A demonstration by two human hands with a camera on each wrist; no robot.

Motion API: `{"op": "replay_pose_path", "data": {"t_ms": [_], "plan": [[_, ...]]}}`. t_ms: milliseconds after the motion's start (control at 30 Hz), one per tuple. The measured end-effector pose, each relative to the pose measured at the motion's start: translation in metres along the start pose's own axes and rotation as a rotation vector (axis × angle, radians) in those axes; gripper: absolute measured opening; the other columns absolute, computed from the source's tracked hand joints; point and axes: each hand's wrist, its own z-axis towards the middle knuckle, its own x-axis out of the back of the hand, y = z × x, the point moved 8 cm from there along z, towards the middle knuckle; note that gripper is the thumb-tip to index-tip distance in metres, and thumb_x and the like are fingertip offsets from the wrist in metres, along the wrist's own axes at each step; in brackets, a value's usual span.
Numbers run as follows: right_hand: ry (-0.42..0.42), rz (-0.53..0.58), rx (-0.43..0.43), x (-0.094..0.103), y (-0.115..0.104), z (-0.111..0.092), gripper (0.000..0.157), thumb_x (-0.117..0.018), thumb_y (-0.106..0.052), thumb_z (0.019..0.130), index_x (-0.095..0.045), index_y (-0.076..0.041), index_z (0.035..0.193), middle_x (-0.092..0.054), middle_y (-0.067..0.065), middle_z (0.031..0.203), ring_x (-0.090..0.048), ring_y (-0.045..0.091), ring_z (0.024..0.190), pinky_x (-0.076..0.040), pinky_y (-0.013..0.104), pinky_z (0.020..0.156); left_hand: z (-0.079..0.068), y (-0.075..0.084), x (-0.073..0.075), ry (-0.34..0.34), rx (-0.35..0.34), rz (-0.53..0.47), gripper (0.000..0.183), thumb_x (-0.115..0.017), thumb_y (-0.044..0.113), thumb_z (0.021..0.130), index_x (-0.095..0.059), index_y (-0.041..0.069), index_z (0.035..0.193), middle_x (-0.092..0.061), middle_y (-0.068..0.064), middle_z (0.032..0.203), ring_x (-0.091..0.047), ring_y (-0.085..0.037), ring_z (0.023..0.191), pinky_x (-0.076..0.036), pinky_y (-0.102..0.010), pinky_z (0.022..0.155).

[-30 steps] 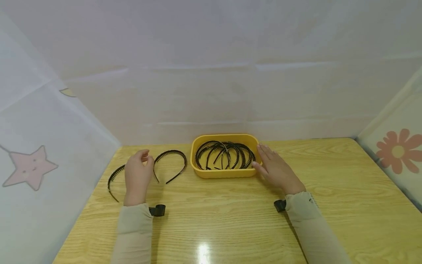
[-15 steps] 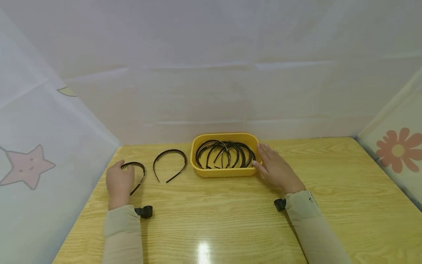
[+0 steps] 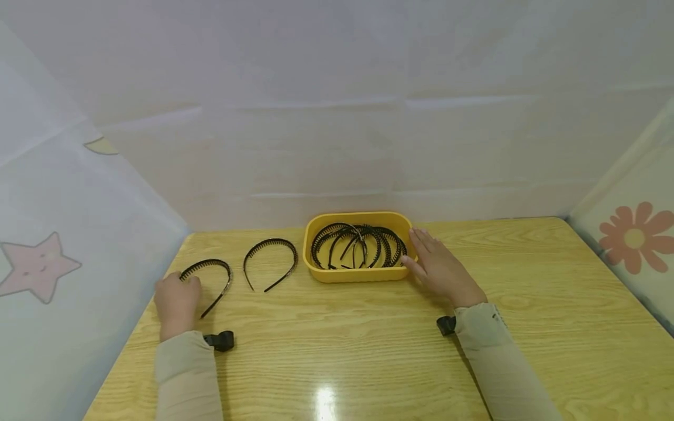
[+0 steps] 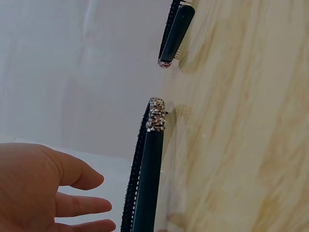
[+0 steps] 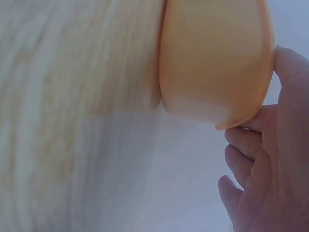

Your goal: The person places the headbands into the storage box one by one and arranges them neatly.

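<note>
At the left of the table in the head view lies a black toothed headband [image 3: 229, 275]. My left hand [image 3: 178, 304] is at its left side and overlaps part of it. In the left wrist view that headband [image 4: 147, 179] shows a glittery patch, and the thumb and fingers [image 4: 84, 205] extend loosely beside it with a gap between. A second black headband [image 3: 271, 241] lies to its right. My right hand [image 3: 444, 272] rests with extended fingers against the right end of a yellow plastic box [image 3: 358, 276], touching its rim in the right wrist view.
Several black headbands [image 3: 387, 248] lie tangled inside the yellow box. A white cloth wall [image 3: 337, 146] rises behind the wooden table [image 3: 337, 333], with printed cloth at both sides. Each wrist carries a black camera mount [image 3: 223, 341].
My left hand has moved left, past the leftmost headband's arch to its far side, uncovering its right side. The right hand stays at the box.
</note>
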Motion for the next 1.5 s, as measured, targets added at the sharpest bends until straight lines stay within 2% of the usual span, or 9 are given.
{"op": "replay_pose_path", "data": {"t_ms": [167, 333, 400, 667, 1100, 1233, 1333, 1400, 1500], "plan": [[0.002, 0.002, -0.001, -0.001, 0.001, 0.001, 0.072, -0.030, -0.053, 0.097, -0.015, -0.004, 0.148, -0.015, 0.014, 0.154, -0.013, 0.031, 0.142, -0.015, 0.050, 0.114, 0.000, -0.005, -0.001, -0.036, 0.019, 0.018, 0.057, -0.027, 0.023, 0.096, -0.021, -0.012, 0.141, -0.023, -0.040, 0.139, -0.020, -0.058, 0.126, -0.028, -0.065, 0.099], [0.006, 0.001, 0.004, -0.002, 0.001, 0.001, 0.072, -0.032, -0.052, 0.097, -0.015, -0.003, 0.148, -0.015, 0.014, 0.154, -0.013, 0.032, 0.142, -0.015, 0.051, 0.114, 0.002, -0.011, 0.000, -0.038, 0.027, 0.024, 0.055, -0.027, 0.018, 0.096, -0.020, -0.012, 0.141, -0.025, -0.040, 0.139, -0.021, -0.058, 0.125, -0.026, -0.066, 0.100], [0.003, 0.005, 0.005, -0.002, 0.001, 0.001, 0.073, -0.030, -0.053, 0.097, -0.014, -0.003, 0.148, -0.014, 0.014, 0.154, -0.012, 0.032, 0.142, -0.015, 0.051, 0.114, 0.002, -0.014, 0.000, -0.041, 0.030, 0.028, 0.054, -0.028, 0.016, 0.096, -0.021, -0.013, 0.141, -0.027, -0.039, 0.138, -0.022, -0.058, 0.124, -0.023, -0.066, 0.101], [-0.007, 0.014, 0.002, -0.002, 0.001, 0.001, 0.074, -0.029, -0.054, 0.097, -0.013, -0.004, 0.149, -0.014, 0.014, 0.155, -0.011, 0.031, 0.142, -0.014, 0.051, 0.114, 0.001, -0.019, 0.004, -0.028, 0.025, 0.047, 0.050, -0.035, 0.008, 0.091, -0.032, -0.016, 0.135, -0.035, -0.038, 0.134, -0.030, -0.054, 0.121, -0.027, -0.062, 0.102], [-0.007, 0.008, 0.008, -0.004, 0.003, 0.002, 0.074, -0.028, -0.055, 0.097, -0.013, -0.004, 0.149, -0.014, 0.015, 0.154, -0.012, 0.031, 0.142, -0.015, 0.052, 0.114, 0.002, -0.031, 0.006, -0.028, 0.049, -0.012, 0.043, -0.041, 0.012, 0.092, -0.048, -0.013, 0.127, -0.045, -0.033, 0.128, -0.038, -0.050, 0.119, -0.039, -0.057, 0.095], [-0.005, 0.009, 0.013, -0.003, 0.003, 0.002, 0.074, -0.029, -0.054, 0.097, -0.014, -0.003, 0.148, -0.015, 0.015, 0.154, -0.013, 0.032, 0.142, -0.016, 0.052, 0.113, -0.001, -0.031, 0.012, 0.006, 0.080, -0.061, 0.045, -0.040, 0.016, 0.090, -0.051, -0.009, 0.126, -0.048, -0.032, 0.128, -0.041, -0.048, 0.117, -0.041, -0.056, 0.093], [-0.008, 0.010, 0.013, -0.003, 0.002, 0.001, 0.075, -0.028, -0.055, 0.097, -0.014, -0.003, 0.148, -0.014, 0.015, 0.154, -0.013, 0.032, 0.142, -0.016, 0.052, 0.113, 0.000, -0.034, 0.016, 0.037, 0.093, -0.090, 0.045, -0.041, 0.019, 0.089, -0.056, -0.007, 0.122, -0.051, -0.030, 0.125, -0.046, -0.046, 0.111, -0.045, -0.053, 0.085], [-0.008, 0.008, 0.012, -0.002, 0.002, 0.001, 0.075, -0.028, -0.056, 0.096, -0.014, -0.003, 0.148, -0.015, 0.015, 0.154, -0.013, 0.032, 0.142, -0.016, 0.052, 0.113, 0.001, -0.035, 0.018, 0.058, 0.098, -0.099, 0.042, -0.044, 0.020, 0.088, -0.061, -0.006, 0.117, -0.056, -0.028, 0.120, -0.051, -0.042, 0.101, -0.048, -0.046, 0.074], [-0.010, 0.006, 0.011, -0.002, 0.002, 0.001, 0.075, -0.027, -0.056, 0.096, -0.014, -0.003, 0.148, -0.014, 0.015, 0.154, -0.013, 0.032, 0.142, -0.016, 0.052, 0.113, -0.001, -0.035, 0.021, 0.066, 0.120, -0.152, 0.037, -0.049, 0.019, 0.087, -0.066, -0.003, 0.111, -0.067, -0.018, 0.098, -0.057, -0.026, 0.081, -0.046, -0.031, 0.058]]}}
